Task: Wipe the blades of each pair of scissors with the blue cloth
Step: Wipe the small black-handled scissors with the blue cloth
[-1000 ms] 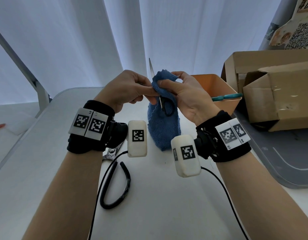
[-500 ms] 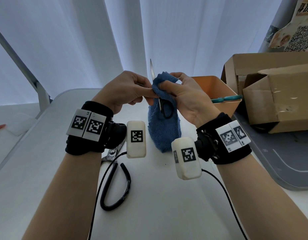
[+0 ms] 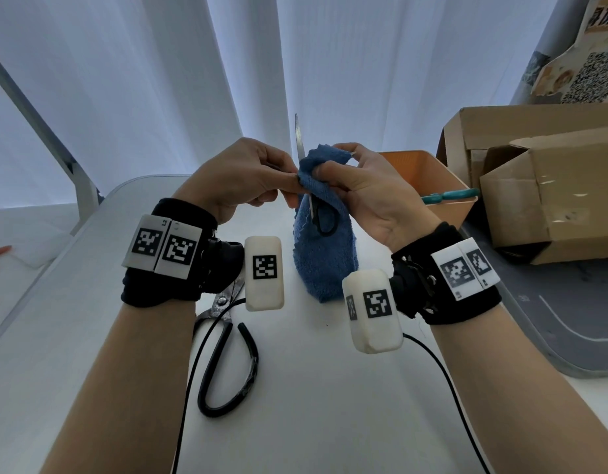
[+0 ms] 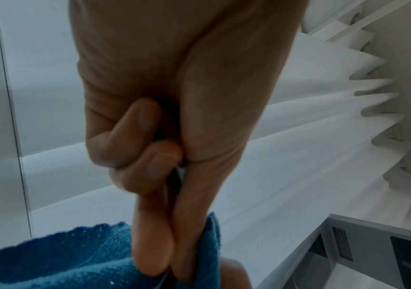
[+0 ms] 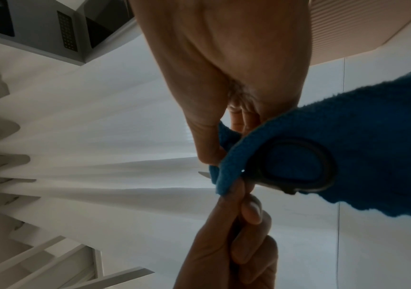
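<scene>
Blue cloth (image 3: 324, 248) hangs from both hands above the white table (image 3: 329, 405), its lower end close to or touching the surface. A small pair of scissors (image 3: 299, 136) is held upright inside it: one bare steel blade projects above the cloth, and a black handle loop lies against the cloth below the fingers.

The right hand (image 3: 371, 196) holds the top of the cloth, with thumb and fingers curled and pinching the fabric around the second blade. The left hand (image 3: 241, 179) is closed, with thumb and forefinger pinched together at the edge of the cloth beside the blade. The left wrist view shows a thin metal edge between those fingers, probably part of the scissors, though the picture is too blurred to confirm this.

A second, larger pair of scissors (image 3: 223, 354) with black handles lies flat on the table under the left wrist. An orange bin (image 3: 429, 183) stands beyond the right hand, with a teal-handled tool (image 3: 449, 196) resting across its rim. Cardboard boxes (image 3: 548, 186) stand to its right.
</scene>
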